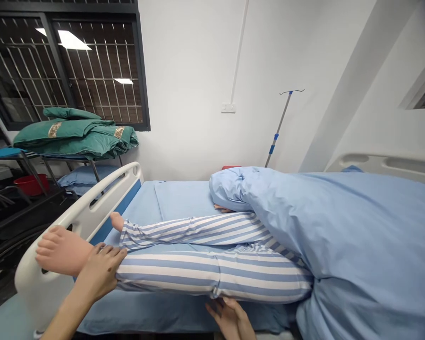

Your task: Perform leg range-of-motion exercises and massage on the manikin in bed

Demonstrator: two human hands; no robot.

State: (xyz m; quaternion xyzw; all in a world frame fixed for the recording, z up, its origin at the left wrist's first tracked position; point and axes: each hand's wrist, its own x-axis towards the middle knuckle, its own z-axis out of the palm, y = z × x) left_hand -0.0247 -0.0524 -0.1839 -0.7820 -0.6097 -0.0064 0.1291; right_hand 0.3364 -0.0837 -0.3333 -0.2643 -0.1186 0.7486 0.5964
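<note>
A manikin in blue-and-white striped trousers lies on the bed. My left hand [101,271] is wrapped over the ankle of its near leg [170,271], beside the bare foot [62,250], which overlaps the footboard in view. Below the knee of that leg is my right hand [231,317], palm up, with thumb and fingers spread at the trouser's underside. Part of its fingertips is hidden behind the cloth. The far leg [198,229] rests on the sheet, its foot [116,220] sticking out of the cuff.
A light blue quilt [326,212] covers the manikin's upper part; some fingers [222,208] show at its edge. The white footboard [31,283] borders the bed's left end. Behind stand an IV pole [278,127] and folded green bedding [74,134]. A red basin [31,185] is at left.
</note>
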